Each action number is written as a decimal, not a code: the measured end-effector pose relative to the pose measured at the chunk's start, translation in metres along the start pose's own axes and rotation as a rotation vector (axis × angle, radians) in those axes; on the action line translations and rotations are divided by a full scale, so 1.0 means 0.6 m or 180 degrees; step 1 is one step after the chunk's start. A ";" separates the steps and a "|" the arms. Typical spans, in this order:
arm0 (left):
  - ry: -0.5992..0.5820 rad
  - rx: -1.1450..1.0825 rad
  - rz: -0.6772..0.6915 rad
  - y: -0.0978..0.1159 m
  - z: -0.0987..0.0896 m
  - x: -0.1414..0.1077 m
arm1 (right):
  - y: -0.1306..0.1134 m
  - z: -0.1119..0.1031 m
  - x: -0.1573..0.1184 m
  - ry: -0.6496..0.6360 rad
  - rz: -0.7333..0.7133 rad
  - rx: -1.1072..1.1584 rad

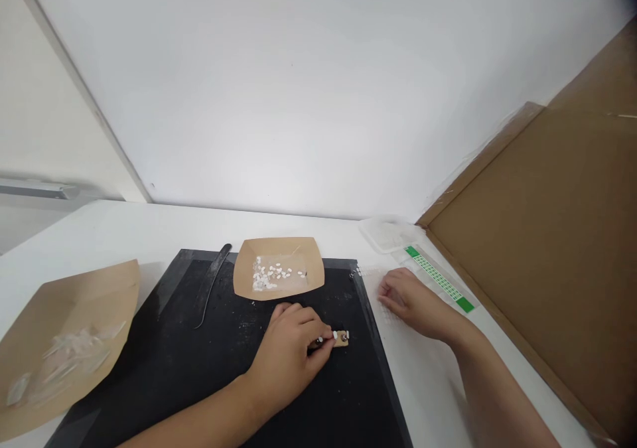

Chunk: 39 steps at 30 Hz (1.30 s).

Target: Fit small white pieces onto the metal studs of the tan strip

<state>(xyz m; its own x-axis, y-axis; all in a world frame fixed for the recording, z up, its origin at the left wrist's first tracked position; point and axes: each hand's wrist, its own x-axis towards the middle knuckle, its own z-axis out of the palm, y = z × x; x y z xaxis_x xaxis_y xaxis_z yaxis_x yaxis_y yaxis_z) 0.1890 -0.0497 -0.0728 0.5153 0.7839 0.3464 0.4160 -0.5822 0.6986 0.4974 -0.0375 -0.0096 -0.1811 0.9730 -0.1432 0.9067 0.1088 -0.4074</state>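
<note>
My left hand (293,350) rests low over the black mat, thumb and index finger closed on the left end of a small tan piece (341,343). Small white and metal parts show on that piece beside the fingertips. To the right, my right hand (404,297) is curled with its fingertips down at a clear sheet marked with a fine grid (371,275). Whatever those fingers hold, if anything, is hidden. A few tiny white and dark bits (352,275) lie near the mat's upper right corner.
Beyond my left hand stands a cardboard tray (241,272) with small white ovals. A dark, slim curved tool (215,282) lies on the mat (184,381). At left is a larger cardboard tray (107,285) holding clear pieces. A green-printed strip (438,277) and cardboard wall (537,235) are at right.
</note>
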 end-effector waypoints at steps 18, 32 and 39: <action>-0.0008 0.0023 0.0031 -0.002 0.001 0.000 | 0.015 -0.019 -0.004 0.0523 0.0219 -0.0037; 0.0003 -0.0002 0.0027 -0.001 0.000 0.002 | 0.020 0.002 0.012 0.0129 0.0095 0.0431; -0.0035 0.0007 0.0000 0.000 -0.002 0.002 | 0.018 0.002 0.010 0.0078 0.0103 0.0428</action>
<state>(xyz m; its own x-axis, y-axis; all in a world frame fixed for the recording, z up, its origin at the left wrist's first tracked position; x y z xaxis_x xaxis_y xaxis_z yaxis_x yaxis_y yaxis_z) 0.1887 -0.0487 -0.0719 0.5234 0.7816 0.3394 0.4178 -0.5826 0.6972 0.5056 -0.0309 -0.0162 -0.1418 0.9804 -0.1367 0.8525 0.0507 -0.5203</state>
